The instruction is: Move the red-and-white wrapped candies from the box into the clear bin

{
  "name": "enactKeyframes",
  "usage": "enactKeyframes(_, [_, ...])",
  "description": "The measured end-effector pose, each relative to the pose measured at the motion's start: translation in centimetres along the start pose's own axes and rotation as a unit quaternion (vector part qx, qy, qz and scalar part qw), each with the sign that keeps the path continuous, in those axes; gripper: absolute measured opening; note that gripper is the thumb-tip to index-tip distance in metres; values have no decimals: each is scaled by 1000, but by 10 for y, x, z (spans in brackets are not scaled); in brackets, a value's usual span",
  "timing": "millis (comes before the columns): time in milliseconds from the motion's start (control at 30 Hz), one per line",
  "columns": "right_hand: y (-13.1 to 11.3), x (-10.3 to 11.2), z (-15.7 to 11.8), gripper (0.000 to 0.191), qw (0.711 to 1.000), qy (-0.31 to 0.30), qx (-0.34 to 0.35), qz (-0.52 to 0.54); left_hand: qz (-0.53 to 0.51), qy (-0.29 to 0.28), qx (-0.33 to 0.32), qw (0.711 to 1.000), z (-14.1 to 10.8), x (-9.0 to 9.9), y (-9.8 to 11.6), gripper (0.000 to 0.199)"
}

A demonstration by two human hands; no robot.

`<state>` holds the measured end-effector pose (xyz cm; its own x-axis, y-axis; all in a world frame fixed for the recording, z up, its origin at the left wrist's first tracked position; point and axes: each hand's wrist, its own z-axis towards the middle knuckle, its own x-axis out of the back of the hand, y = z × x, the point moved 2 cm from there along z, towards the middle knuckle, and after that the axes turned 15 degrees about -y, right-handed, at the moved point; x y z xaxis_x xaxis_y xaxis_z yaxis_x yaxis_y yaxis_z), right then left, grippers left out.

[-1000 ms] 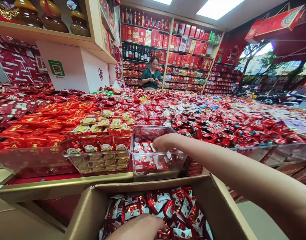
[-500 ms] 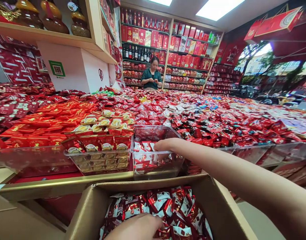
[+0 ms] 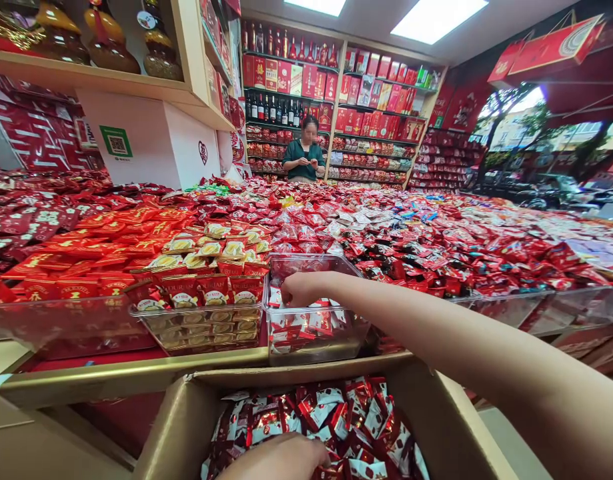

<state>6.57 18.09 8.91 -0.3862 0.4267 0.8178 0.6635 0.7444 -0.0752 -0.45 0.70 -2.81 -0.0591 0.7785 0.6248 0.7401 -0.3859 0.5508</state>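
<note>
My right hand point(image 3: 302, 288) reaches down into a clear plastic bin point(image 3: 311, 353), its fingers curled by the bin's left side. What they grip, if anything, is hidden. Red and white candy packets point(image 3: 306, 323) lie in rows in that bin. Below it, a cardboard box point(image 3: 169, 417) is filled with loose red and white wrapped candies point(image 3: 319, 403). My left hand point(image 3: 291, 457) rests low in the box among these candies. Its back shows, but most of its fingers are out of sight.
Left of the bin stands another clear bin of durian candies point(image 3: 211, 293). Orange-red packets point(image 3: 101, 247) lie farther left. Candy heaps point(image 3: 466, 247) spread to the right. A gold table edge point(image 3: 136, 373) runs behind the box. Across the display stands a person point(image 3: 303, 157) before stocked shelves.
My right hand has moved left inside the clear bin, and its fingers now bend downward. My left hand stays among the candies in the box, with only a slight shift.
</note>
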Motion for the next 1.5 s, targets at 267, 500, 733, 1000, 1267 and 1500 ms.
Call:
enactKeyframes(267, [-5, -5, 0, 30, 998, 13, 46, 30, 13, -17, 64, 998, 2, 2, 1, 36])
enactKeyframes(500, [0, 8, -34, 20, 972, 218, 39, 73, 43, -44, 194, 979, 12, 0, 6, 33])
enactKeyframes(733, [-18, -35, -118, 15, 891, 425, 151, 63, -14, -50, 226, 973, 27, -33, 0, 50])
enactKeyframes(1000, [-38, -139, -161, 12, 875, 392, 177, 220, -92, 58, 196, 975, 43, -42, -10, 14])
enactKeyframes(1267, [-15, -217, -115, 49, 832, 179, 68, 520, -213, 120, -2, 970, 27, 11, 17, 7])
enactKeyframes(1500, [-15, -213, -113, 34, 711, 140, 125, 678, -470, 102, -155, 863, 24, 14, 34, 15])
